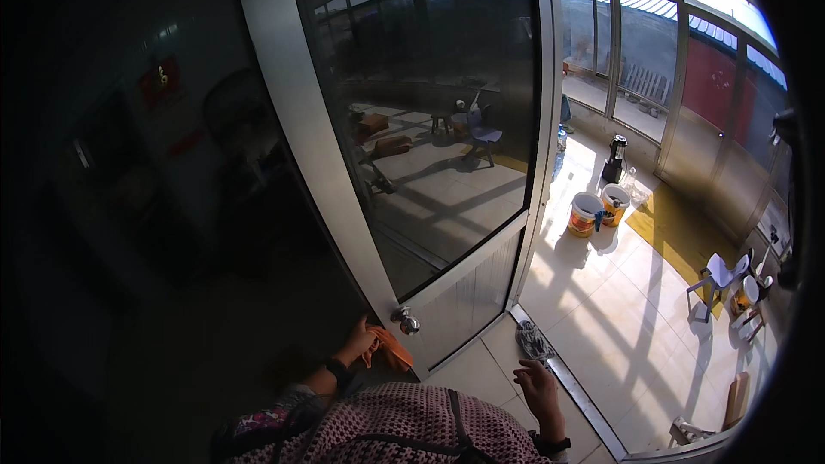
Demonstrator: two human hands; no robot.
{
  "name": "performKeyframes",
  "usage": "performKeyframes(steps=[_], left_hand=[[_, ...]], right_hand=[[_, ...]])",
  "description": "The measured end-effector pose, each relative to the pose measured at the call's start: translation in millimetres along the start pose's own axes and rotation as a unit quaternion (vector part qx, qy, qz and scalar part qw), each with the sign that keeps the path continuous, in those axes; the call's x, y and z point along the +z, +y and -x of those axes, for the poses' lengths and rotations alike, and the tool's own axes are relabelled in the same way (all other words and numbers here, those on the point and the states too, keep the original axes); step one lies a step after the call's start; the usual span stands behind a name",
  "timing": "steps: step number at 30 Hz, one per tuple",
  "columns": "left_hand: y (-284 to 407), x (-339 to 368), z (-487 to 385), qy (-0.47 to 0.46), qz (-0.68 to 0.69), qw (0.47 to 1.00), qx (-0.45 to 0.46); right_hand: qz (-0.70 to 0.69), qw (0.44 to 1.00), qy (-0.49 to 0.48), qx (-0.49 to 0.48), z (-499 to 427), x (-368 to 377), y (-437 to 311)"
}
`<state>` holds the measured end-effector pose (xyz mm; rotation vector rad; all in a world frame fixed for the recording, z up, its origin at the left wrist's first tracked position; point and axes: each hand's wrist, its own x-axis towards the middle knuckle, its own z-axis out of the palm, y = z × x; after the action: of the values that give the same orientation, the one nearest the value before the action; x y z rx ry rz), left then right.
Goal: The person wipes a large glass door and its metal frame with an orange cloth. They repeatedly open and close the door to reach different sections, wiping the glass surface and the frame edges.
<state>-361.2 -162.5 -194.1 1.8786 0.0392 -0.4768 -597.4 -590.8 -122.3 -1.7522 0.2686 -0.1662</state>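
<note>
An orange cloth (390, 349) is gripped in my left hand (358, 338), which is beside the free edge of a metal-framed glass door (283, 90). The door stands open, and its round metal knob (406, 321) is just right of the cloth. My right hand (540, 390) holds nothing and hangs in the air with its fingers apart and partly bent. Just beyond it a crumpled grey cloth (533, 340) lies by the metal door sill (567, 386).
Past the doorway stand two plastic buckets (585, 212), one with a blue item over its rim, and a black flask-like appliance (616, 158). A yellow mat (677, 225) lies before a metal door. A small chair (720, 270) stands at the right. The room at left is dark.
</note>
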Motion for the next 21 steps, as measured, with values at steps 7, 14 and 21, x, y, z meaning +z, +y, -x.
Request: performKeyframes(steps=[7,14,21], left_hand=[[-29.2,20.8,2.4,0.119,-0.04,0.988,0.09],[0.0,45.0,42.6,0.11,0.01,0.991,0.075],[40.1,42.0,86.1,0.091,-0.032,0.993,0.061]], right_hand=[[-0.005,1.0,-0.028,-0.012,1.6,-15.6,12.0],[0.041,0.998,-0.052,-0.019,3.6,-25.2,29.4],[0.021,0.988,-0.152,0.004,-17.1,1.6,36.0]])
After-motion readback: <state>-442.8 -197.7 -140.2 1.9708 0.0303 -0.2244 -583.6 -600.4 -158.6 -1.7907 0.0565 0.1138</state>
